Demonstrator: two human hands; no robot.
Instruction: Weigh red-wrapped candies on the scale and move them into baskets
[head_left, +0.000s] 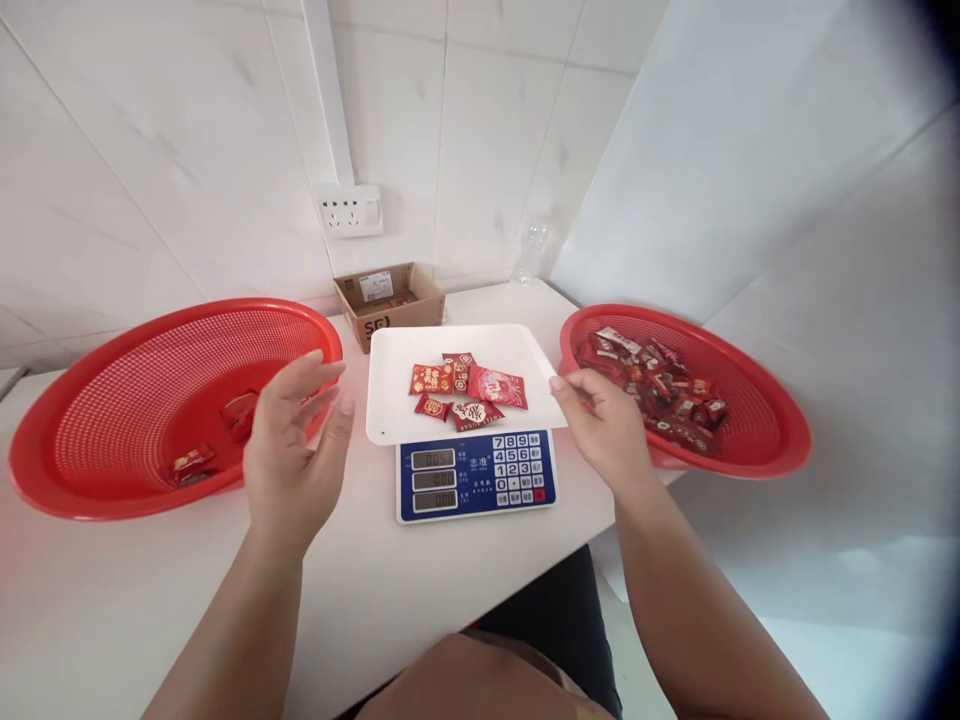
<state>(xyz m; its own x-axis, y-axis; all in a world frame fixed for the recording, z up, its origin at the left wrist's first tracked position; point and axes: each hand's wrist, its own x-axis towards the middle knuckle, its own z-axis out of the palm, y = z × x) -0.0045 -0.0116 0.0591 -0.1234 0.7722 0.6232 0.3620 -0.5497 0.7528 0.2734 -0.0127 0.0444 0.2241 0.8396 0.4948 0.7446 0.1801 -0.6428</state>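
A white weighing tray (465, 342) sits on a blue-and-white digital scale (478, 478) and carries several red-wrapped candies (499, 387). My right hand (604, 425) is at the tray's right edge, thumb over the rim and the other fingers curled, pinching it. My left hand (296, 455) holds nothing; its fingers are apart, left of the tray and in front of the left red basket (97, 400). A few wrapped candies (193, 460) lie inside that basket, partly hidden by the hand.
To the right stands another red basket (780, 440) with many wrapped candies (675, 390). A small open cardboard box (405, 308) is behind the tray. A socket (351, 212) is on the tiled wall; the white table's (360, 590) front edge runs near my body.
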